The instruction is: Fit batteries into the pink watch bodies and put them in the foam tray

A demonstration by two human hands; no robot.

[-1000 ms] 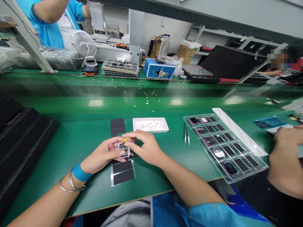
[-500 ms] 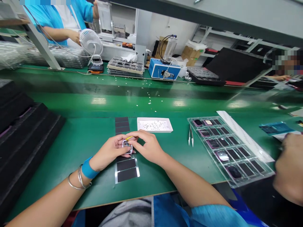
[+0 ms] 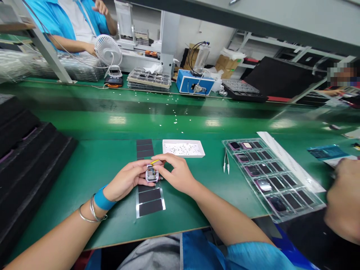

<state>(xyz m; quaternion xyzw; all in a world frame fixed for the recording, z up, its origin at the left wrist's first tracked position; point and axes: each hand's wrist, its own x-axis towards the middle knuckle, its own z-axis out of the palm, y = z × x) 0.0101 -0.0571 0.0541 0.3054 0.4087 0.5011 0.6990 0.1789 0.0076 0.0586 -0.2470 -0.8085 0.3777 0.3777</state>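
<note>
My left hand [image 3: 126, 176] is closed around the edge of a small smartwatch case [image 3: 152, 174], whose electronics face up. Along the case's top edge shows a thin yellow strip [image 3: 155, 162]; whether it is attached to the case I cannot tell. The fingers of my right hand [image 3: 176, 170] pinch this strip at the upper right corner of the case. Beneath both hands lies a sheet of black rectangular pads [image 3: 152, 207], partly covered by them. A shallow white box [image 3: 183, 154] holding many tiny dark pieces sits just beyond my right hand.
White tweezers [image 3: 226, 165] lie to the right, beside a clear tray [image 3: 261, 183] with watch parts and black pads. Black foam blocks [image 3: 36, 180] stack up at left. Another person's hand [image 3: 344, 198] is at the right edge. A white fan [image 3: 108, 50] stands across the bench.
My left thumb has drawn back from the face of the case, so more of its inside shows. The person across the bench has moved their raised hand.
</note>
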